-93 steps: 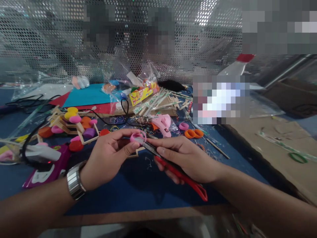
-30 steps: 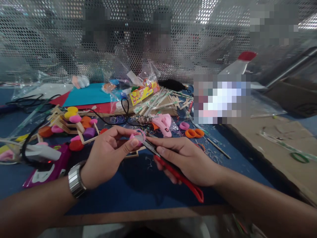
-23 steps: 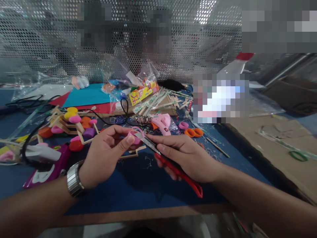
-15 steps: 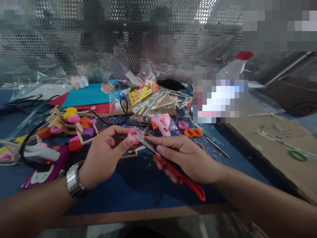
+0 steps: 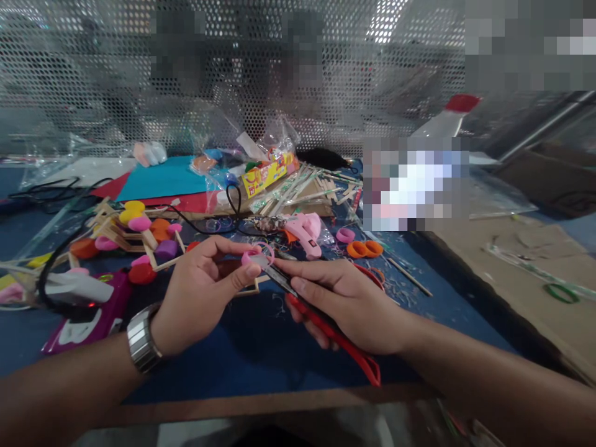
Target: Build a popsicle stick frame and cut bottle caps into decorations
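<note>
My left hand (image 5: pixel 200 292), with a metal watch (image 5: pixel 143 338) on its wrist, pinches a pink plastic ring (image 5: pixel 250 256) between thumb and fingertips. A thin pink strip curves off the ring's right side. My right hand (image 5: pixel 344 301) is closed around a pair of red-handled scissors (image 5: pixel 354 355). One handle loop points down toward the table's front edge, while the other shows behind the hand, so the scissors are spread. Their blade tip meets the ring by my left thumb. Fingers cover part of the ring and the scissors' pivot.
A pink glue gun (image 5: pixel 305 234) lies behind my hands, near orange rings (image 5: pixel 364 249) and another pink ring (image 5: pixel 345 235). Wooden stick pieces with coloured caps (image 5: pixel 139 223) and a purple power strip (image 5: pixel 88 323) are left. Cardboard (image 5: pixel 507 273) covers the right side.
Both hands stay close together at the ring. The scissors have spread: their second handle now shows behind my right hand, and the lower handle has shifted slightly down and left.
</note>
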A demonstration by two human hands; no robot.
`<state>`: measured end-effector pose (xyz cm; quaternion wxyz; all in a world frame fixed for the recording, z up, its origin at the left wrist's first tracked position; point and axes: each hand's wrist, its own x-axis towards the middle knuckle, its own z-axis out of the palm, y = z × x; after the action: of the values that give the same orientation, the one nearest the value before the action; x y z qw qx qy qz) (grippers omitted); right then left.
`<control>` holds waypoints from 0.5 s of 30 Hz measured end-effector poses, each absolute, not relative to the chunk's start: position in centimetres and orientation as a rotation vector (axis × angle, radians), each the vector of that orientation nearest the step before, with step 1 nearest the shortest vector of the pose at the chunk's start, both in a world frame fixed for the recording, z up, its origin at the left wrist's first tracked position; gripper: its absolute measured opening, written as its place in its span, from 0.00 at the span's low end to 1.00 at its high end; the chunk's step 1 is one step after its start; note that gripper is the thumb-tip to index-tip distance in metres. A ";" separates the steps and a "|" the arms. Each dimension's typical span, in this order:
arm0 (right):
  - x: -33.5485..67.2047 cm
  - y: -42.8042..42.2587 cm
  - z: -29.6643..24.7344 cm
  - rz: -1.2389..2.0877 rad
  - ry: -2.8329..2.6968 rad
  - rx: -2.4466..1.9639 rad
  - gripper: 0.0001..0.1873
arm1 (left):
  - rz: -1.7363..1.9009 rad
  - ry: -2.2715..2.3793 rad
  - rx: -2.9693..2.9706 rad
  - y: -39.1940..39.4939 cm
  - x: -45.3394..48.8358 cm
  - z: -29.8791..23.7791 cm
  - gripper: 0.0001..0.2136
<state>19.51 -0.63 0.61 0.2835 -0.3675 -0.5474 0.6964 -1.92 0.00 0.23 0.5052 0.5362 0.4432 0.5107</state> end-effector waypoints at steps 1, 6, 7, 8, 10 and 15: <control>19.5 -0.6 0.6 1.863 -1.470 -0.984 0.27 | 1.235 1.076 1.300 0.0 -1.9 0.2 0.12; 19.4 -0.8 0.5 1.834 -1.482 -0.995 0.27 | 1.275 1.090 1.326 -0.1 -1.8 0.3 0.13; 19.3 -0.9 0.5 1.829 -1.483 -0.998 0.27 | 1.279 1.089 1.327 -0.1 -1.8 0.4 0.13; 19.3 -1.0 0.4 1.828 -1.484 -1.001 0.27 | 1.282 1.090 1.328 -0.1 -1.7 0.4 0.12; 19.3 -1.0 0.4 1.831 -1.483 -0.999 0.27 | 1.287 1.090 1.327 -0.1 -1.7 0.4 0.12; 19.5 -0.2 0.2 1.861 -1.457 -0.965 0.27 | 1.246 1.076 1.340 0.2 -1.9 0.2 0.14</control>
<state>19.52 -0.24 0.22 0.2899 -0.3617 -0.5462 0.6977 -1.94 0.20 0.23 0.4876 0.5511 0.4425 0.5126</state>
